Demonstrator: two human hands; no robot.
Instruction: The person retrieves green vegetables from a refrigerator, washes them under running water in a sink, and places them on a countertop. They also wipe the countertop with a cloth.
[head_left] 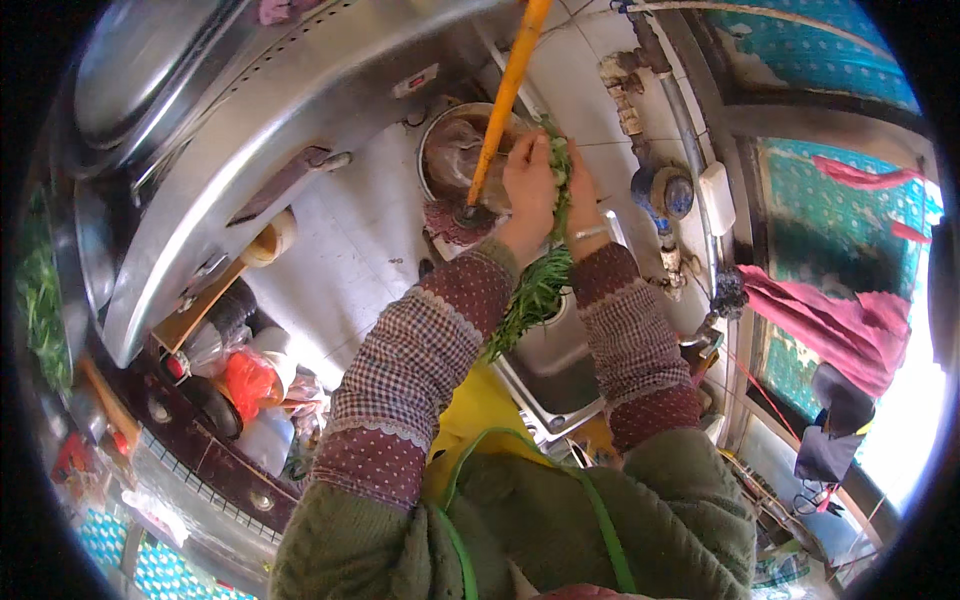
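Note:
Both of my hands are up beyond the sink, closed around one long bunch of leafy greens (pixel 541 292). My left hand (pixel 530 185) wraps it from the left, thumb up. My right hand (pixel 584 188) presses against its other side; a bracelet is on that wrist. The stems run up between the palms, and the feathery leaves hang down toward my body, over the left side of the metal sink (pixel 560 375). Parts of the bunch are hidden by my left hand and forearm.
An orange pole (pixel 508 95) slants down just left of my hands to a dark red mop head (pixel 458 222). Behind it stands a round basin (pixel 428 150). Pipes with a meter (pixel 663 192) run along the right wall. A pink cloth (pixel 840 325) hangs by the window.

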